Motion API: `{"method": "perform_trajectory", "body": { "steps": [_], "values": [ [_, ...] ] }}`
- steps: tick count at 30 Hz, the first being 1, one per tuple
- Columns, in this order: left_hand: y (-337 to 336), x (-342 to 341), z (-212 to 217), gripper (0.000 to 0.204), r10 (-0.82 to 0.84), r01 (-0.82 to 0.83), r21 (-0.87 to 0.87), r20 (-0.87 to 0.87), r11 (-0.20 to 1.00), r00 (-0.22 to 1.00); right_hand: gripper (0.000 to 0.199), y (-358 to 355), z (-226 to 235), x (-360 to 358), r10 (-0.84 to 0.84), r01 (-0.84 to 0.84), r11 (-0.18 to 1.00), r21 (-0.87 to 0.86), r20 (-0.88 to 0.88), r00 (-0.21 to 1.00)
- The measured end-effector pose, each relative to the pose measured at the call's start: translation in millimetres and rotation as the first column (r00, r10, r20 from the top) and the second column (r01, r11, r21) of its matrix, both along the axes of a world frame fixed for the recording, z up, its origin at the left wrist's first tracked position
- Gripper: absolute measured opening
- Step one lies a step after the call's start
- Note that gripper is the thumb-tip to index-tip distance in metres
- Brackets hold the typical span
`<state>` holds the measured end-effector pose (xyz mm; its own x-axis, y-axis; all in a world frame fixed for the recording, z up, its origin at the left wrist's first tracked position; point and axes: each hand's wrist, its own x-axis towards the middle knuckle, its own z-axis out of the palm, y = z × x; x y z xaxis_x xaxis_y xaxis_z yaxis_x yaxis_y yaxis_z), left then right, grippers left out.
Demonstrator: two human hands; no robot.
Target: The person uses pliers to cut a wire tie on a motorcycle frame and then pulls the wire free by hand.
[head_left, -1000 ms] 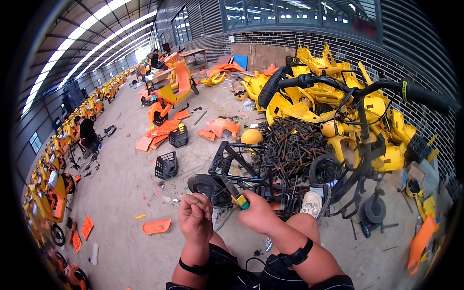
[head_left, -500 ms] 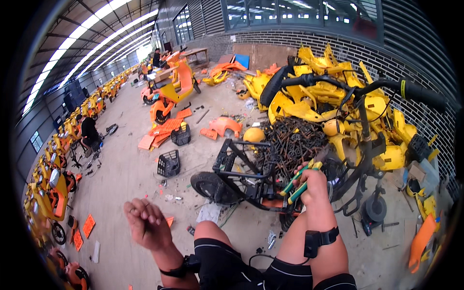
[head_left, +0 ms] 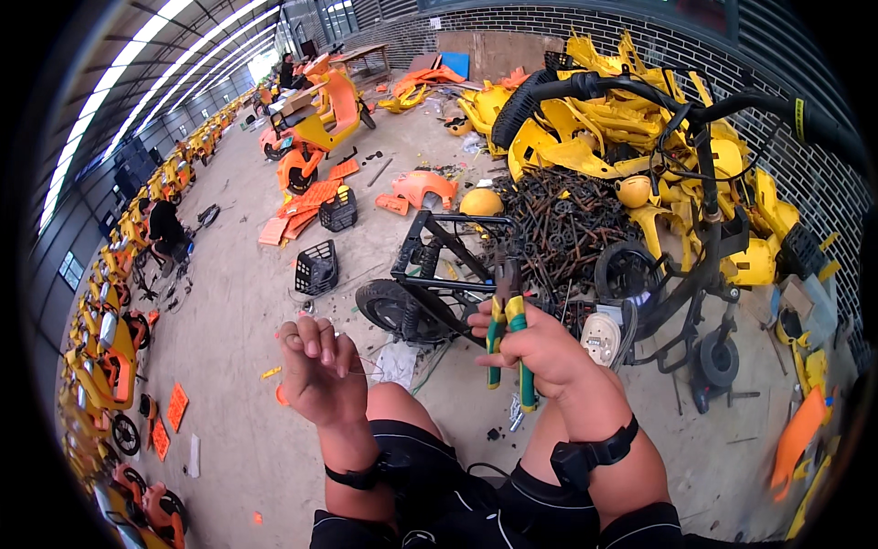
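My right hand (head_left: 541, 350) is wrapped around a pair of pliers (head_left: 508, 325) with green and yellow handles. Their metal jaws point up and away, in front of the stripped scooter frame (head_left: 430, 291). To the left, my left hand (head_left: 322, 370) is raised with its fingers curled in a pinch. A thin wire (head_left: 368, 368) sticks out of it toward the right; the rest is hidden in the fingers. Past the pliers, the black handlebar (head_left: 700, 110) stands up on the right. One shoe (head_left: 601, 339) shows beside the right hand.
A heap of dark metal parts (head_left: 572, 224) lies behind the frame, with yellow body panels (head_left: 585, 137) piled beyond. Two black baskets, one nearer (head_left: 316, 267), lie on the floor. Scooters (head_left: 102, 366) line the left side, where a person (head_left: 166, 229) crouches. A small wheel (head_left: 715, 359) is at right.
My right hand has drawn back toward me and left, and the pliers now point upward. My left hand has risen and moved right. The view has tilted down a little.
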<state>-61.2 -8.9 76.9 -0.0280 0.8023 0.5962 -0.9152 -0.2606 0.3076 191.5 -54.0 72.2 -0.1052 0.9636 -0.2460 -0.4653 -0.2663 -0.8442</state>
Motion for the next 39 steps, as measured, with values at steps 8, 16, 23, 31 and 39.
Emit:
{"method": "perform_trajectory", "body": {
  "steps": [8,16,23,31,39],
  "values": [
    [13.4,24.2,-11.0,0.018,-0.101,0.1,-0.034,-0.015,0.994,0.995,0.054,8.9,-10.4,-2.1,0.062,-0.092,0.991,0.102,0.262,0.963],
    [43.4,49.8,-63.6,0.017,0.01,-0.122,-0.184,-0.512,0.975,0.859,0.053,8.7,5.9,0.1,0.104,-0.123,0.988,0.091,0.187,0.977],
    [43.0,71.8,-182.9,0.018,-0.367,-0.083,-0.533,-0.68,0.842,0.635,0.049,-4.5,14.9,13.9,0.198,-0.215,0.973,0.083,0.174,0.964],
    [17.3,63.6,-260.5,0.024,-0.522,-0.149,-0.712,-0.625,0.686,0.58,0.052,-22.9,1.5,-5.6,0.012,-0.01,1.0,-0.01,0.232,0.973],
    [5.1,52.6,-239.2,0.027,-0.617,0.066,-0.794,-0.414,0.604,0.669,0.053,-39.5,1.3,-0.6,-0.139,0.137,0.99,0.029,0.313,0.94]
  ]
}}
